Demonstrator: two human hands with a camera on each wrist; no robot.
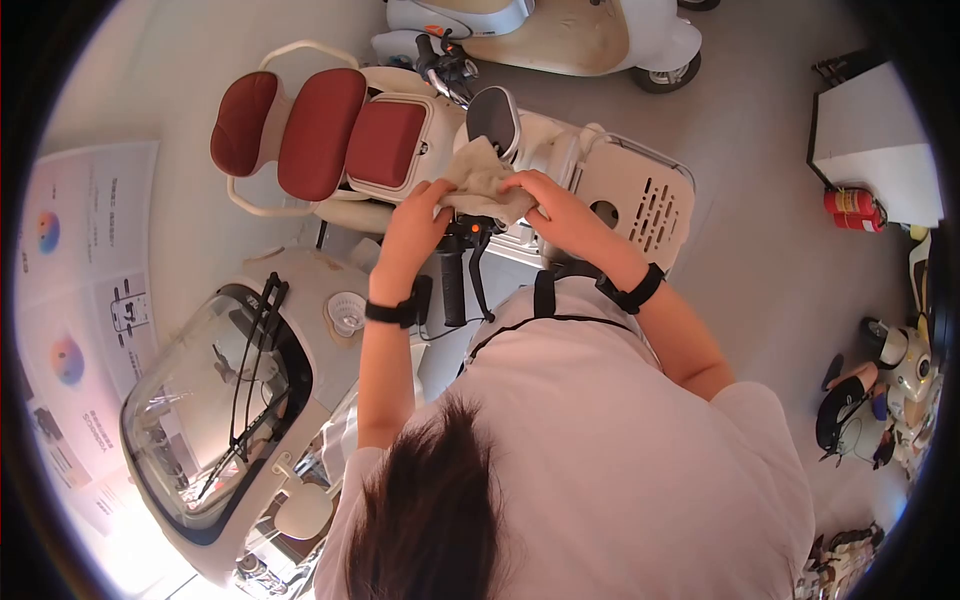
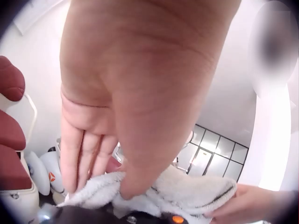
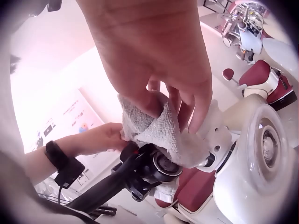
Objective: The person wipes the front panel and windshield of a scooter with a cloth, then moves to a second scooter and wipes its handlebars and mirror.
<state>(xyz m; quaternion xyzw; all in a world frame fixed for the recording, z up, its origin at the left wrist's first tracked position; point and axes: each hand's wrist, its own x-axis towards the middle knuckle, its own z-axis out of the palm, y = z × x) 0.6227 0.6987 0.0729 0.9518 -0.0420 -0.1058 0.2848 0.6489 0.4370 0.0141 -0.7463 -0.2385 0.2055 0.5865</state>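
Observation:
A pale, rumpled cloth (image 1: pixel 480 178) lies over the middle of a cream scooter's handlebar. My left hand (image 1: pixel 412 228) pinches its left edge, with the thumb in front and the fingers behind. From the other side, my right hand (image 1: pixel 560 212) grips the cloth between thumb and fingers, which the right wrist view shows bunching the fabric (image 3: pixel 154 121). Below the cloth, the black handlebar grip (image 1: pixel 453 288) and a brake lever (image 1: pixel 479 275) point towards my body. An orange button (image 2: pixel 178 219) shows just under the cloth's edge. The handlebar surface beneath the cloth is hidden.
A round mirror (image 1: pixel 492 120) rises just beyond the cloth. The scooter's red seat (image 1: pixel 385 143) is to the left, its slotted cream floorboard (image 1: pixel 625 195) to the right. A windshielded vehicle (image 1: pixel 215 400) stands at lower left, another scooter (image 1: pixel 560 40) at the back. A fire extinguisher (image 1: pixel 853 208) is far right.

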